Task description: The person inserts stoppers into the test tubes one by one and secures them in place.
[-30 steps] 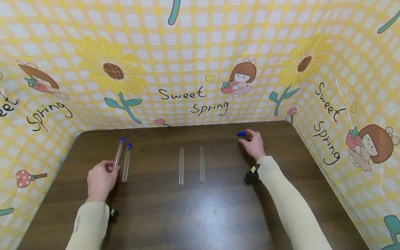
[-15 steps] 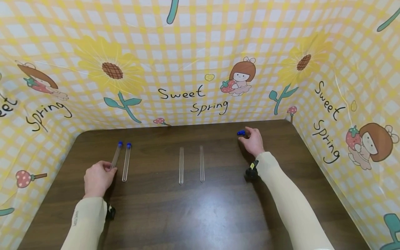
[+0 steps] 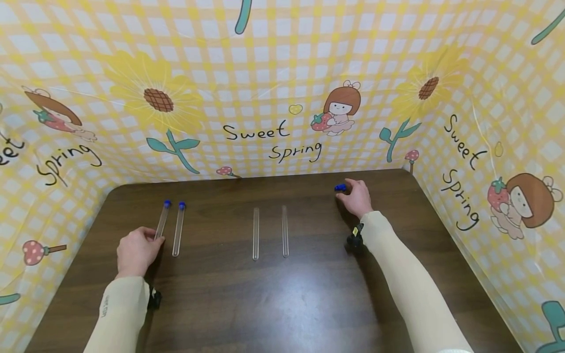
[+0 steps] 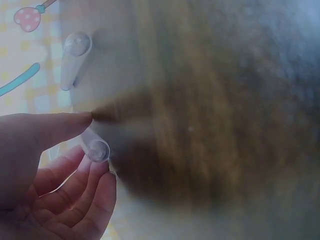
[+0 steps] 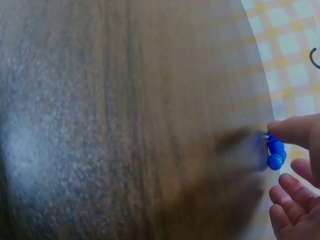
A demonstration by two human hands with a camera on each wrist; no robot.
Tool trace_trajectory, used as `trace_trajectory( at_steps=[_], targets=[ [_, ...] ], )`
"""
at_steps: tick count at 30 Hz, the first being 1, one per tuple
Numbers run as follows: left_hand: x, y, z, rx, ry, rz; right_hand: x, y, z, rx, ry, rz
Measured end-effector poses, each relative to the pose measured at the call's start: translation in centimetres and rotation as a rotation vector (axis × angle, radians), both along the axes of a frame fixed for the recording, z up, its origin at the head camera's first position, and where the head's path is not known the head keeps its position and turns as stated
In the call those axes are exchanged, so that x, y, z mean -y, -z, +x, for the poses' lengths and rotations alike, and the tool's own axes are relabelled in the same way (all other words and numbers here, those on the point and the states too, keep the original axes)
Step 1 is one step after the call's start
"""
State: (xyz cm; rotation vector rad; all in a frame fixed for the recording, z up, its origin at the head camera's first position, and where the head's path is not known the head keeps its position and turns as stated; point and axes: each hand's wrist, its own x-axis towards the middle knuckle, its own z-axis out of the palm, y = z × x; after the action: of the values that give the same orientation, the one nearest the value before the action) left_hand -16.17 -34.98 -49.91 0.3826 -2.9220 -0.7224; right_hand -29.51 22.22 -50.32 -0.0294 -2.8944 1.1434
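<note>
Left hand pinches a slim, clear, blue-capped tube.
Right hand — loosely spread — is just beside small, rounded blue caps.

"Sweet Spring" stands in black script on the back of the cloth; the same two words slant down its right side; at left "Spring" reads whole, "eet" cut by the edge; small print on the left sleeve stays illegible.

Right hand, thumb beside blue pieces, brown tabletop, yellow-checked cloth
</note>
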Motion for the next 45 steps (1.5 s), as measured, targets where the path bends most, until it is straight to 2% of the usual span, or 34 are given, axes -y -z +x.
trace_trajectory(
  at_steps=[10,21,30,37,45],
  targets=[
    [-0.3,-0.6,0.1,0.044,-0.001,0.013,0.1,0.2,-0.3,0.007,0.022,0.036],
    [-0.8,-0.9,0.1,0.020,-0.023,0.028,0.0,0.1,-0.7,-0.001,-0.010,0.153],
    [-1.8,-1.7,-0.5,-0.045,-0.035,0.054,-0.1,0.4,-0.8,0.005,0.009,0.151],
    [-3.3,-2.9,-0.9,-0.082,-0.003,0.074,-0.1,0.4,-0.8,0.005,0.021,0.174],
    [-4.6,-3.4,-1.4,-0.136,0.042,0.063,-0.1,0.8,-1.0,-0.002,0.022,0.170]
  ],
)
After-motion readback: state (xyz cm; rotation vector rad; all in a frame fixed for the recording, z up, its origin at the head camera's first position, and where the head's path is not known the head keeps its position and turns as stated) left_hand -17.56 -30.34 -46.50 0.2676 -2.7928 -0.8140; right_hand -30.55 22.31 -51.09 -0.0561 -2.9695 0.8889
